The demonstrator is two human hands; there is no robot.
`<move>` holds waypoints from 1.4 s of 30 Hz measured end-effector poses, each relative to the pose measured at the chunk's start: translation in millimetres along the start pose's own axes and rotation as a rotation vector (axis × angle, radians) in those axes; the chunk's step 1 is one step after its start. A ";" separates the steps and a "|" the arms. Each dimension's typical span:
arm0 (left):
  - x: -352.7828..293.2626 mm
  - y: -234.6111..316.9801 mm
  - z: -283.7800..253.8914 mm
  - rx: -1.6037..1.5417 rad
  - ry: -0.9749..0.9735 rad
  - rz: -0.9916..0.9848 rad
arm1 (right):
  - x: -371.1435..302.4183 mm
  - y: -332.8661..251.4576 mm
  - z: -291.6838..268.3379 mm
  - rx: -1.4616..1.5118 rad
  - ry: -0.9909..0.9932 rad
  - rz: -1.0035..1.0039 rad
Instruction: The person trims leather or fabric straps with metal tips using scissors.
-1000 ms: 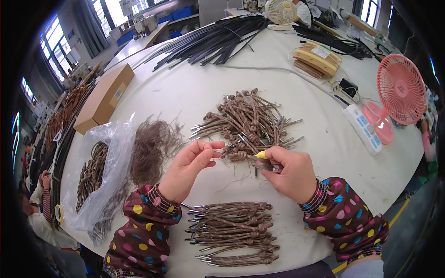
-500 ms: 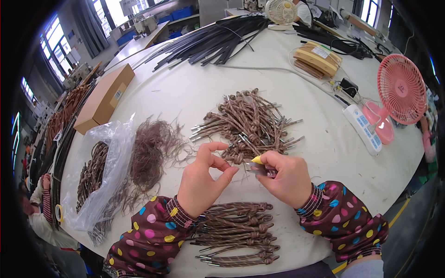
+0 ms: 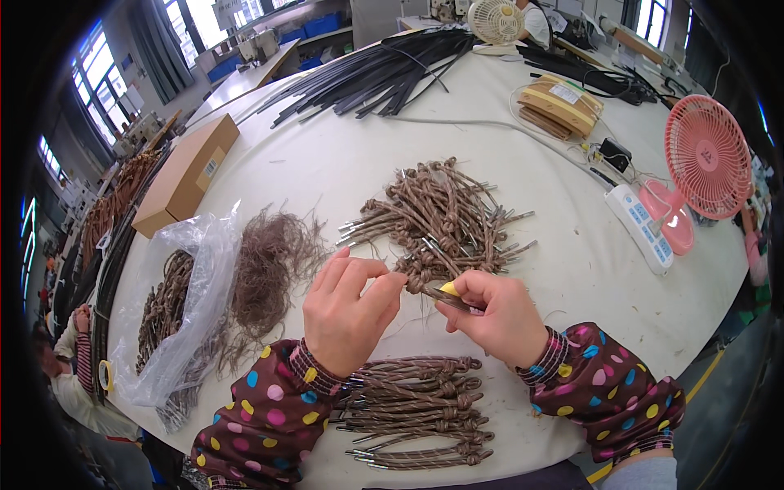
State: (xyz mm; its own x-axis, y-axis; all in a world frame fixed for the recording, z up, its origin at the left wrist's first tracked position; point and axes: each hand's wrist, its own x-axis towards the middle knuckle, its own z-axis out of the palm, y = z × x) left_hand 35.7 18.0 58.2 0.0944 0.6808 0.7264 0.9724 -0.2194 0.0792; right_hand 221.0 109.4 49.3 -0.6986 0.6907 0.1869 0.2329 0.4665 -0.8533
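A heap of brown knotted cords [image 3: 445, 208] with metal tips lies in the middle of the white table. My left hand [image 3: 349, 306] is closed in a pinch, its fingertips at the edge of a cord knot low in the heap; whatever is between them is too small to make out. My right hand [image 3: 502, 318] is wrapped round small thread snips [image 3: 449, 297] with a yellow part, their blades pointing left at the same knot. Nearer to me, below both hands, knotted cords [image 3: 425, 408] lie side by side in a row, metal tips to the left.
Left of the heap are a tangle of loose brown threads [image 3: 269, 273], a clear plastic bag [image 3: 208, 302] with cords and a cardboard box [image 3: 184, 175]. Black strips [image 3: 367, 73] lie at the back. On the right stand a pink fan [image 3: 706, 159] and a white power strip [image 3: 641, 229].
My left fingers have gone from spread apart to pinched together at the knot. The snips' blades, apart before, now look closed beside it. My right hand has barely shifted.
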 end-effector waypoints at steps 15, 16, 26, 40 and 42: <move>-7.9 -8.4 8.8 -0.221 0.025 -0.004 | 15.1 -23.9 -27.1 -0.421 0.029 -0.303; -7.5 -8.6 8.5 -0.209 0.035 0.016 | 17.1 -28.2 -27.8 -0.423 0.030 -0.303; -6.2 -7.7 3.0 -0.162 0.010 0.075 | 30.5 -52.1 -25.6 -0.857 -0.009 -0.625; -8.3 -6.1 6.8 -0.172 0.024 0.018 | 33.0 -46.2 -26.2 -0.919 -0.050 -0.666; -9.7 -4.6 4.8 -0.204 0.033 -0.106 | 30.8 -32.6 -22.6 -0.513 -0.015 -0.463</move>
State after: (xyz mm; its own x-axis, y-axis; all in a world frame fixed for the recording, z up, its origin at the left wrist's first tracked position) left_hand 31.4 15.7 47.5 -0.0165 0.6849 0.7285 0.9130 -0.2867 0.2902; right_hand 207.2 128.0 93.8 -0.8116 0.3510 0.4669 0.1962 0.9167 -0.3482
